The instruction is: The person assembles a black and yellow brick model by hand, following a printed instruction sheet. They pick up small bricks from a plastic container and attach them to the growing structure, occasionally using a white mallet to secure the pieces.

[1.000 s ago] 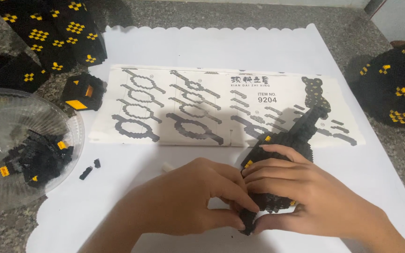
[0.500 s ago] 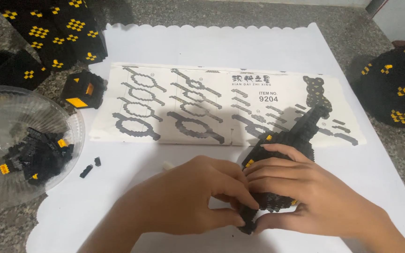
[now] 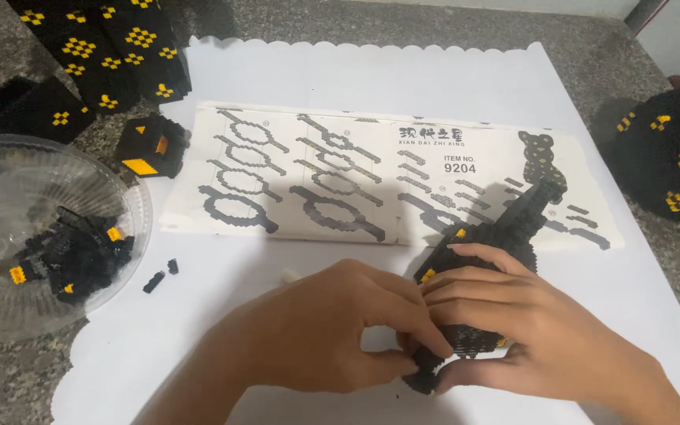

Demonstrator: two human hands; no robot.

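Bricks, small, black and yellow, lie heaped in a clear plastic bowl (image 3: 41, 236) at the left edge of the frame, on the grey stone worktop (image 3: 434, 24). Two loose black bricks (image 3: 160, 275) lie just beside it on white paper (image 3: 371, 75). An instruction sheet (image 3: 332, 181) lies across the middle. Low in the centre, the left hand (image 3: 320, 330) pinches the lower end of a black brick model (image 3: 505, 228) with its fingers pressed together. The right hand (image 3: 521, 330) wraps the model's middle, fingers curled tight around it.
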